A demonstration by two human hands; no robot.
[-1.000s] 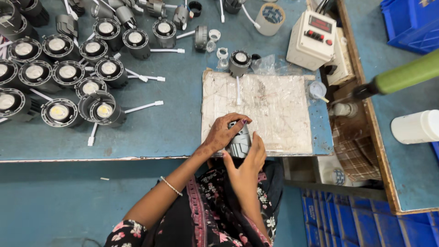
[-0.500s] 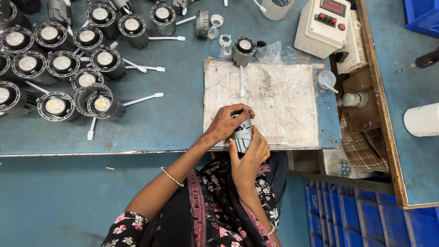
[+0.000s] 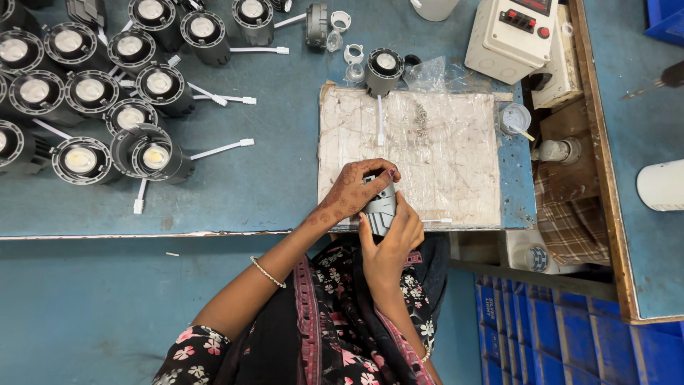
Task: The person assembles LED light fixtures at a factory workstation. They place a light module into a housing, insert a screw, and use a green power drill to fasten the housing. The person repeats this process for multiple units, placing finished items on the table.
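Both my hands hold one dark grey lamp housing (image 3: 380, 208) at the near edge of a worn white work mat (image 3: 442, 150). My left hand (image 3: 353, 189) covers its top, fingers curled over the upper end. My right hand (image 3: 390, 239) cups it from below, thumb against its side. Most of the housing is hidden between my palms. A finished black spotlight (image 3: 383, 70) with a white cable stands at the mat's far edge.
Several black spotlights (image 3: 149, 153) with white cables crowd the blue table's left side. A white control box (image 3: 514, 32) sits at the back right, a small cup (image 3: 514, 117) beside the mat. Blue crates (image 3: 541, 335) stand on the floor, right.
My hands and the housing stay at the mat's near edge; my left fingers have shifted slightly over the housing's top. The view has drifted a little.
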